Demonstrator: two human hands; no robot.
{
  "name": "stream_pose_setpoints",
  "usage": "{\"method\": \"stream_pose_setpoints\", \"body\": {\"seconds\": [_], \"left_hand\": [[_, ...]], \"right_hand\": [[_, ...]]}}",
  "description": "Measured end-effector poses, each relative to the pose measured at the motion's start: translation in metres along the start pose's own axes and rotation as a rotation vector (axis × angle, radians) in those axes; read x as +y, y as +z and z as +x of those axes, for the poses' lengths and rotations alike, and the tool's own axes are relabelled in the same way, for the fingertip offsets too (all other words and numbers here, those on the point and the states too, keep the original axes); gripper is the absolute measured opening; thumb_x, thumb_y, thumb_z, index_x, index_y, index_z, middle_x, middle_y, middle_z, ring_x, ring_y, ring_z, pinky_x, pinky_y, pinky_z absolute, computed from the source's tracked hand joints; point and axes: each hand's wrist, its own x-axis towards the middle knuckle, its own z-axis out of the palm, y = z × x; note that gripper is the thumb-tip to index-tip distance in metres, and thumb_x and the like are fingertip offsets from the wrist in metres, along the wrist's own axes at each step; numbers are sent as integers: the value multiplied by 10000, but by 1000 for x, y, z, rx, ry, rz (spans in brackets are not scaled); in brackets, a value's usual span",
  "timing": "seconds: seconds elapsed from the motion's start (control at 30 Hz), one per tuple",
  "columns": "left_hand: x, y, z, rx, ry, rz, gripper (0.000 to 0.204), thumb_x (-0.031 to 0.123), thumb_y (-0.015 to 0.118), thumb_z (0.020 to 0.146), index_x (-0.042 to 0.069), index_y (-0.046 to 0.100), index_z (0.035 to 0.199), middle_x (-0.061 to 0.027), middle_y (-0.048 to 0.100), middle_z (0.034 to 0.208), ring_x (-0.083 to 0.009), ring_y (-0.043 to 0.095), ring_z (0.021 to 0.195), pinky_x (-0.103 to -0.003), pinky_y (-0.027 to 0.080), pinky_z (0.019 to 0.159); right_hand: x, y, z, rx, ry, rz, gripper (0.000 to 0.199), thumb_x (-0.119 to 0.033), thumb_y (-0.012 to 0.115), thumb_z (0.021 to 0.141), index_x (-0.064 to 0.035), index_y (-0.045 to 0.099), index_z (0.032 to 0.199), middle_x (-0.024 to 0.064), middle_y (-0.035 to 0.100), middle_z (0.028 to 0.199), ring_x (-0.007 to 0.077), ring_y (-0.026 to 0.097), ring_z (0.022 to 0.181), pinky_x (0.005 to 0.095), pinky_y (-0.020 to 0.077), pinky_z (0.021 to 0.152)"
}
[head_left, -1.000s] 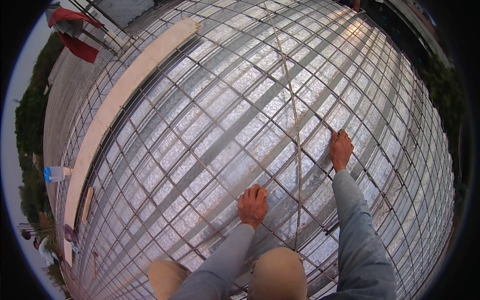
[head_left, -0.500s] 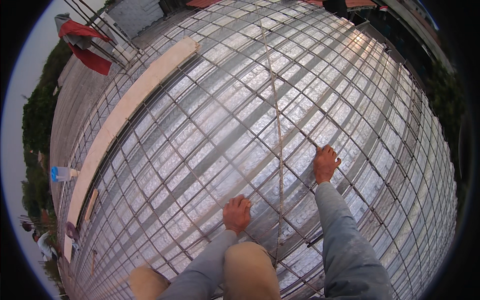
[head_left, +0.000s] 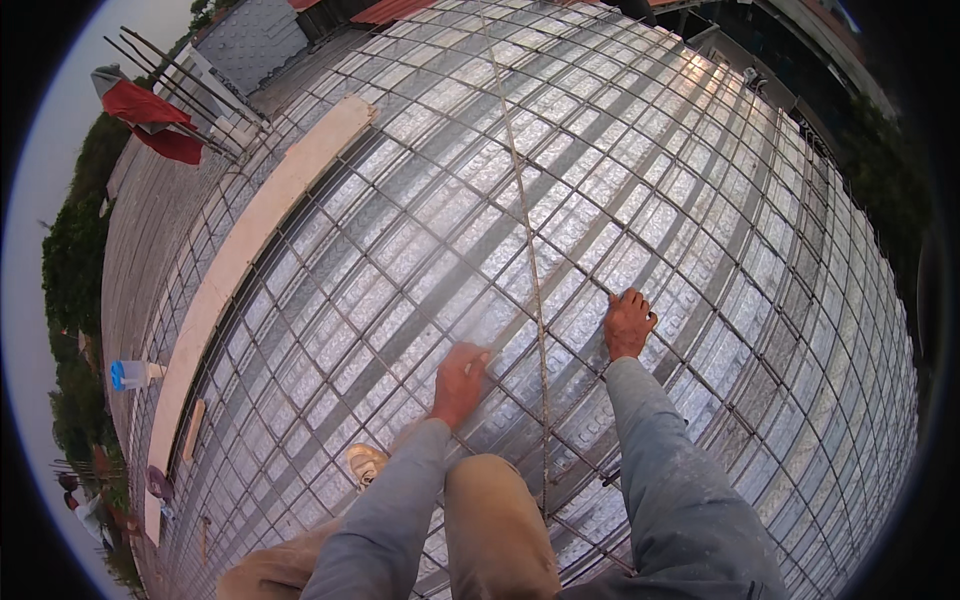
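A grid of thin steel rebar [head_left: 711, 300] spreads over shiny ribbed metal decking [head_left: 470, 318]. My right hand [head_left: 628, 325] is at the grid right of centre, its fingers curled over a bar. My left hand [head_left: 458, 388] hovers low or rests over the bars, nearer to me and further left; motion blurs its fingers, and its hold cannot be made out. Between the hands a long, thin, rope-like line [head_left: 528, 240] crosses the grid from far to near. Below them my bent knee [head_left: 495, 510] shows in tan trousers.
A long pale plank [head_left: 240, 250] lies on the grid at left, with a short wood strip [head_left: 194, 430] beside it. A blue-lidded container [head_left: 128, 375] stands beyond. Red cloth [head_left: 150, 110] hangs near upright bars. My shoe [head_left: 367, 463] is on the grid. Another person [head_left: 88, 515] appears far left.
My left hand has moved forward and slightly left. My right hand stays on the grid while the view has shifted a little. My left shoe has come into sight.
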Motion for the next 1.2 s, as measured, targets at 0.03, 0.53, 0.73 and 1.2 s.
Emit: {"method": "stream_pose_setpoints", "body": {"seconds": [0.03,0.53,0.73,1.2], "left_hand": [[5,7,19,-36,64,16,120,18,698,985,-9,777,1070,-160,738,1068,-320,720,1019,-414,551,906],[-1,123,212,-490,515,298,86,195,680,1015,126,723,1044,-45,742,1006,-268,708,935,-451,461,954],[14,146,212,-353,447,339,100,130,660,955,161,684,1047,-4,701,901,-221,695,868,-424,429,911],[3,160,219,-412,511,437,200,110,677,905,206,703,1079,68,694,901,-144,679,838,-411,376,887]], "right_hand": [[-6,-2,-1,-9,-8,-8,330,-402,541,1105,-88,602,1188,96,651,1153,297,627,1139,580,444,1029],[-12,-13,7,-182,103,215,477,-415,563,1080,-26,588,1356,141,637,1231,343,576,1204,529,380,1068],[-1,-1,10,-173,83,183,557,-444,548,1087,-2,560,1425,151,629,1316,339,564,1252,536,369,1107],[5,-2,20,-218,33,97,557,-434,558,1096,6,566,1438,176,646,1369,348,596,1250,510,398,1075]]}}
